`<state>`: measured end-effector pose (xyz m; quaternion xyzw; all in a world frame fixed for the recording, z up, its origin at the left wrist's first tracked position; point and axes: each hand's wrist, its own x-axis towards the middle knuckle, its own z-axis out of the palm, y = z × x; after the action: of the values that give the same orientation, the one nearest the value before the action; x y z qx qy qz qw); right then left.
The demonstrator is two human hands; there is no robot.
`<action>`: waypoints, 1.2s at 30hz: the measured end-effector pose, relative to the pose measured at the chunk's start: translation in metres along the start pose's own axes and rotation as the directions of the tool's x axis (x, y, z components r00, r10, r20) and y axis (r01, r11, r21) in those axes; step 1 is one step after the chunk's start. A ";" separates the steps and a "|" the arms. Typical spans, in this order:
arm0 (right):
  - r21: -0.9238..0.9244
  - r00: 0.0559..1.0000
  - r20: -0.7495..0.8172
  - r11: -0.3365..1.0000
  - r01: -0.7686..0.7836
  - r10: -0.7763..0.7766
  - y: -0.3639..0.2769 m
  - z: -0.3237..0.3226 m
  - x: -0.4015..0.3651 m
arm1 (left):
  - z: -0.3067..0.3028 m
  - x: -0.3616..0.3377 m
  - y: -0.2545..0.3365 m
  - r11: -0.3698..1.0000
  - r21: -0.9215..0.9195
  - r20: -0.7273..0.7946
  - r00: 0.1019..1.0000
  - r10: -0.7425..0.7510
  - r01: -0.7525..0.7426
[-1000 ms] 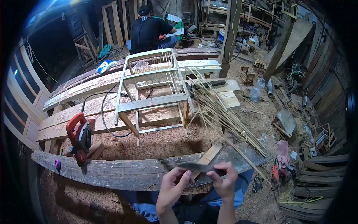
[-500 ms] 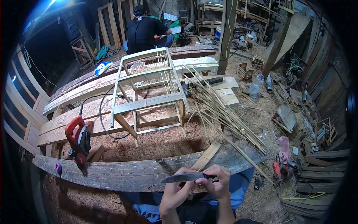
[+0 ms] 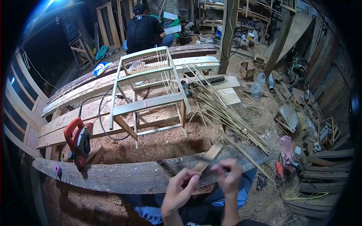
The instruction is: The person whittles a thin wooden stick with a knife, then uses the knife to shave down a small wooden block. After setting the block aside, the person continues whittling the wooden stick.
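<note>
My right hand [image 3: 229,176] is closed on a knife [image 3: 201,159], whose dark blade is smeared by motion and points up and left over the grey plank [image 3: 113,176]. To its left, my left hand [image 3: 181,190] has its thumb and forefinger pressed together at the plank's near edge; anything in that pinch is too small to make out. A short pale wood piece [image 3: 212,152] lies on the plank just beyond my hands. Thin bamboo strips [image 3: 230,118] are heaped behind it, their lower ends over the plank.
A wooden frame with thin rods [image 3: 149,104] stands on boards ahead. A red power planer [image 3: 77,141] rests at the left, by a purple ring [image 3: 58,170]. Another person [image 3: 141,34] sits with their back turned. Wooden posts [image 3: 227,37] and a pink cloth [image 3: 286,147] are at the right.
My hands have moved apart. The knife, earlier level across both hands, now tilts up and away above the left hand. The view has shifted slightly.
</note>
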<state>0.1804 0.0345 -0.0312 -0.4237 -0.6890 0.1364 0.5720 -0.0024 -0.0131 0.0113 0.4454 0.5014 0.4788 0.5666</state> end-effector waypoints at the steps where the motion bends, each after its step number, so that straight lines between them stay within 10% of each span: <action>1: -0.118 0.975 -0.130 0.973 -0.197 0.182 0.010 -0.008 0.002 | -0.004 -0.006 0.008 1.000 -0.012 -0.002 1.000 0.001 -0.001; 6: -0.140 0.883 -0.285 0.895 -0.424 0.374 0.028 -0.035 -0.007 | -0.011 0.003 0.002 0.997 -0.083 0.002 1.000 0.005 -0.005; 13: 0.019 0.880 -0.005 0.880 -0.474 0.474 -0.001 -0.007 0.002 | 0.004 0.038 -0.043 1.000 0.022 0.033 0.999 0.014 -0.015; 21: -0.215 0.868 0.192 0.882 -0.419 0.459 -0.024 -0.003 -0.007 | 0.017 0.043 -0.060 0.985 0.152 -0.072 0.993 0.096 -0.084; 27: -0.292 0.824 0.258 0.853 -0.431 0.505 -0.029 -0.005 -0.018 | 0.015 0.025 -0.035 0.802 0.585 -0.071 0.978 0.197 -0.119; 36: -0.435 0.775 0.329 0.815 -0.383 0.539 -0.033 -0.003 -0.011 | 0.017 0.024 -0.033 0.632 0.771 -0.092 0.969 0.231 -0.077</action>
<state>0.1689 0.0060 -0.0154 -0.6330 -0.6846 0.2435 0.2670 0.0184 0.0056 -0.0225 0.6378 0.6653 0.3087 0.2351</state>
